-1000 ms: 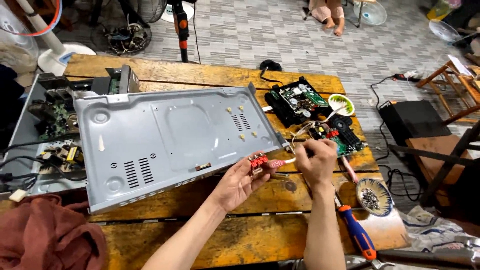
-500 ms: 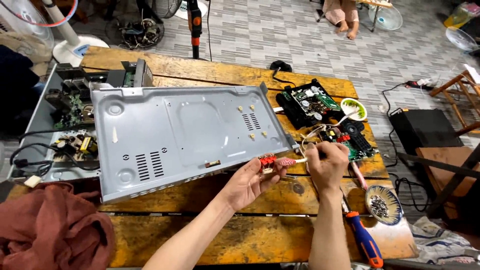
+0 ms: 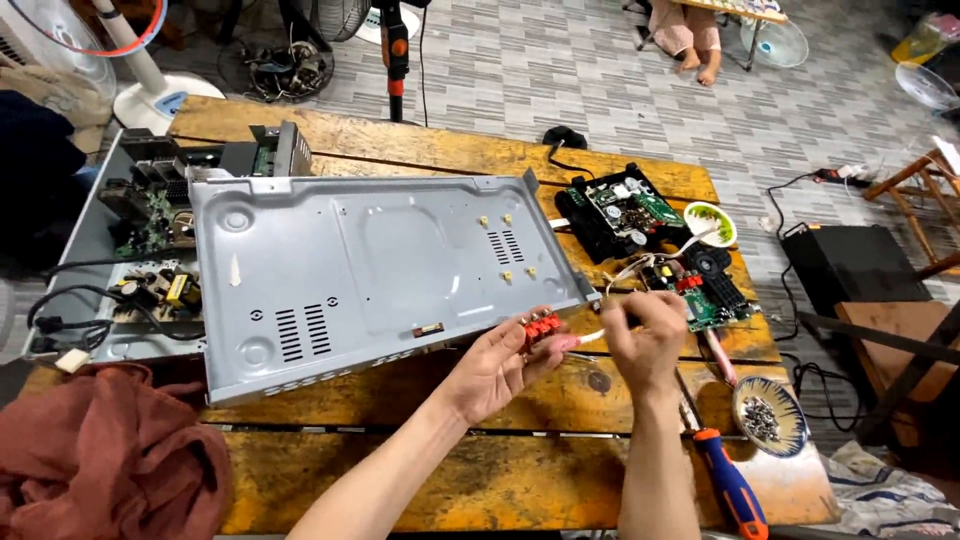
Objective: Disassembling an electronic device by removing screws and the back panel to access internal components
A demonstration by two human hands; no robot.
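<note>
- Head view, starting far left of the hands: a rumpled dark red cloth lies on the worn wooden tabletop, and beyond it an opened grey chassis with exposed circuit boards.
- Just left of the hands, a large grey sheet-metal cover panel rests tilted over that chassis, its near edge close to the left hand.
- The left hand is curled, fingers pinching a small red connector block between thumb and fingertips.
- The right hand is closed around a thin pale pink-handled tool, whose tip meets the block; I cannot tell exactly how it engages.
- Beyond the right hand lie a black-cased green circuit board and a second green board with loose wires.
- Right of and nearer than the right hand: a small patterned dish of screws and an orange-and-blue handled screwdriver.
- Risk, as I judge it: the small block could slip from the pinch if the tool presses hard, and a jolted elbow might tip the screw dish.
</note>
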